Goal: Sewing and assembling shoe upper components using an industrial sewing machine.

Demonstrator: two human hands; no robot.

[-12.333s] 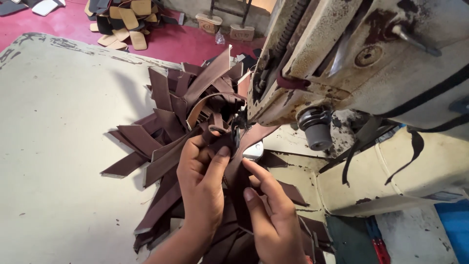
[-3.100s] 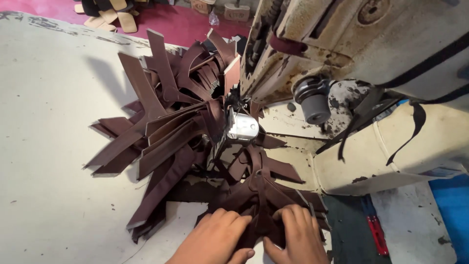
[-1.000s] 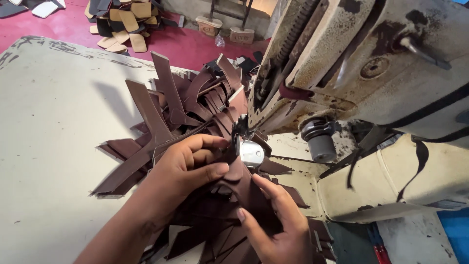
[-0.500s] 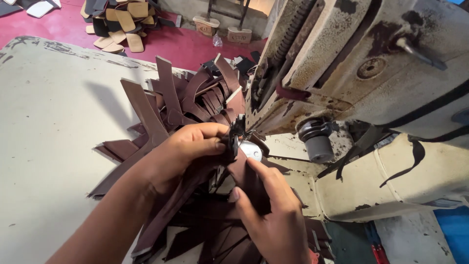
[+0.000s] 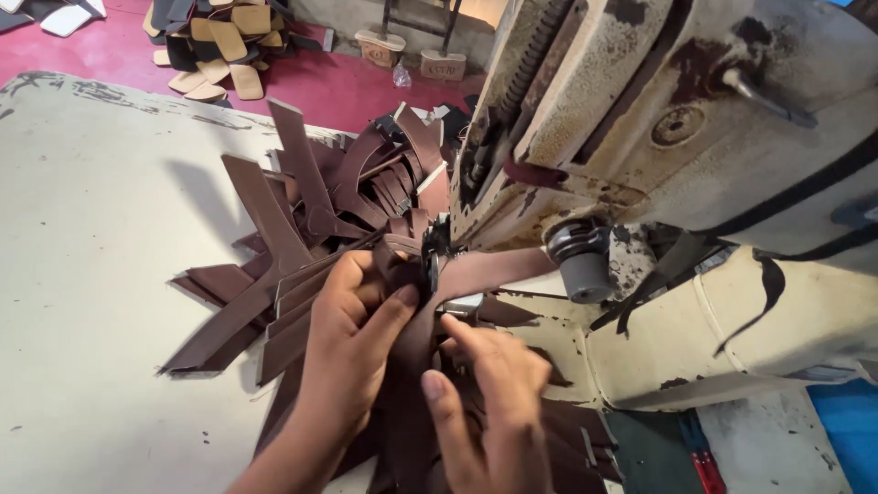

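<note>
On the left the pale worktable (image 5: 82,302) lies bare from its near edge up to its worn far edge, giving wide open room on that side. Beyond that far edge, on the red floor (image 5: 302,78), a heap of tan and dark sole pieces (image 5: 224,41) sits well apart from the work. Toward the middle, a fan of brown leather straps (image 5: 293,238) spreads out over the table, their cut ends pointing left and far, some standing up off the surface. The left hand (image 5: 352,338) comes in from the near edge and is closed on a brown strap (image 5: 412,343), thumb pressed on top, just beside the needle area of the machine. The right hand (image 5: 489,402) is just to its right, palm down with fingers loosely spread, index fingertip pressing on the same strap near the small metal plate (image 5: 462,302); it does not grip. The strap runs from the near edge between both hands up under the machine's head. To the right the big worn cream sewing machine (image 5: 658,137) fills the space, its dark knob (image 5: 581,265) close to the hands, leaving little room there. A blue patch (image 5: 846,434) shows at the near right corner
</note>
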